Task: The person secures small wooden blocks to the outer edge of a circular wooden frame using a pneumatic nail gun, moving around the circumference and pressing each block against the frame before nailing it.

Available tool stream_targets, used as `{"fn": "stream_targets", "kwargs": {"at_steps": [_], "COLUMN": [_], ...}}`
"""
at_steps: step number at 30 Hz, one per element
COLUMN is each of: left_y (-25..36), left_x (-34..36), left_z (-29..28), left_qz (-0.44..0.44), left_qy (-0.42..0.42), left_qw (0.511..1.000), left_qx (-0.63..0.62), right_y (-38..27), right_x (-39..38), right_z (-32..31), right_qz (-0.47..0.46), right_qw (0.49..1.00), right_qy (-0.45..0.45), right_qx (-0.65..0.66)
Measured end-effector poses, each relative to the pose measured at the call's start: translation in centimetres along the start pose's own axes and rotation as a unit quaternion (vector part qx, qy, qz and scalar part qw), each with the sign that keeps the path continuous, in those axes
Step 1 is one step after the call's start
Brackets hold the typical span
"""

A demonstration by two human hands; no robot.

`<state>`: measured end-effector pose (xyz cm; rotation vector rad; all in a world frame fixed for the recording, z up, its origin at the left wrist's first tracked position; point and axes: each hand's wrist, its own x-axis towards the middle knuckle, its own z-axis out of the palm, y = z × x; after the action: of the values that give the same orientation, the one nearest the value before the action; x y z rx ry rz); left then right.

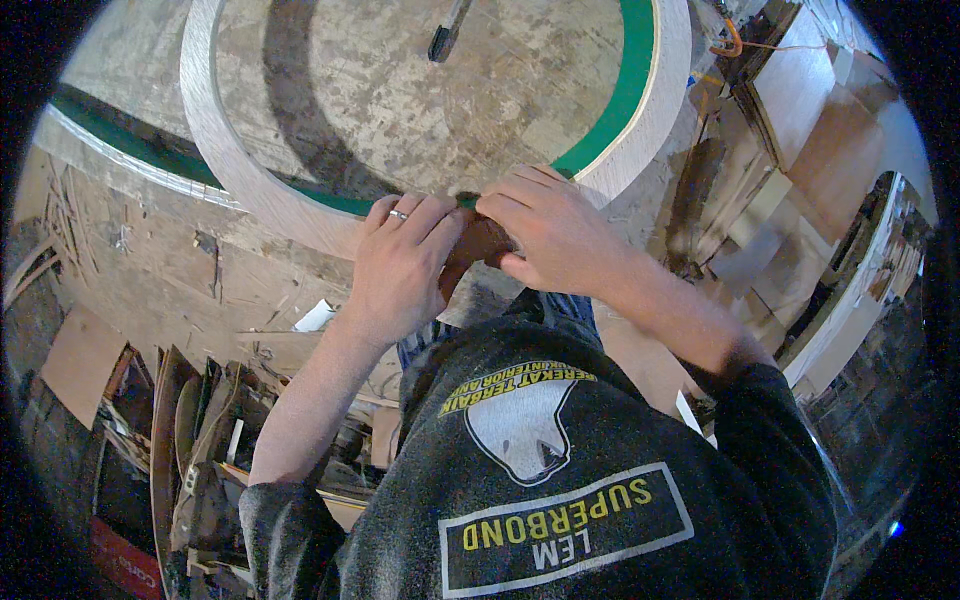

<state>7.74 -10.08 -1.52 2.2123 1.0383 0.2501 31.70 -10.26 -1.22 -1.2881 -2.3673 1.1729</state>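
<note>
A big round hoop (205, 110) with a pale wood-grain face and a green inner side lies at the top of the view. Over its near rim curl the fingers of my left hand (405, 250), which wears a metal ring. Close beside it, my right hand (550, 225) is closed on the same rim, with its fingertips on the green inner side and its thumb below. Between the two hands is a brownish, shadowed stretch of the rim, partly covered by my fingers. Whether either hand also holds something small is hidden.
Inside the hoop lies a black-tipped tool (438, 45) with a thin metal shaft. A second curved green strip (140, 150) rests at left. Wood scraps (70, 225) and upright board offcuts (185, 430) lie at lower left. Loose panels (775, 235) and an orange cable (735, 40) are at right.
</note>
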Motion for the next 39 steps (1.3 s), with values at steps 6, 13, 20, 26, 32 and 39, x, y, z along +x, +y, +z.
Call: {"fn": "stream_targets", "kwargs": {"at_steps": [6,13,20,26,32,39], "left_y": [-0.1,0.0,-0.5,-1.7,1.0,0.6], "left_x": [0.2,0.2,-5.8,-9.3,-3.4,-0.1], "left_z": [0.7,0.6,-1.0,-0.5,-0.3,0.4], "left_qz": [-0.025,-0.040,-0.086,-0.095,-0.024,-0.023], "left_qy": [0.005,0.003,0.063,0.207,0.090,0.018], "left_qw": [1.000,0.999,0.988,0.965,0.995,1.000], "left_qx": [-0.013,-0.030,0.114,0.132,0.021,-0.003], "right_y": [0.0,0.1,0.3,0.2,-4.2,-1.0], "right_x": [0.3,0.3,-4.9,-11.6,-2.6,-0.4], "right_z": [-0.2,-0.8,-4.7,-1.4,-1.8,-0.5], "right_qz": [0.005,0.010,0.050,0.061,0.010,0.015], "right_qw": [0.999,1.000,0.988,0.991,0.976,0.995], "right_qy": [-0.039,-0.011,0.115,0.046,0.139,-0.031], "right_qx": [-0.024,-0.002,-0.094,-0.113,-0.165,-0.091]}}
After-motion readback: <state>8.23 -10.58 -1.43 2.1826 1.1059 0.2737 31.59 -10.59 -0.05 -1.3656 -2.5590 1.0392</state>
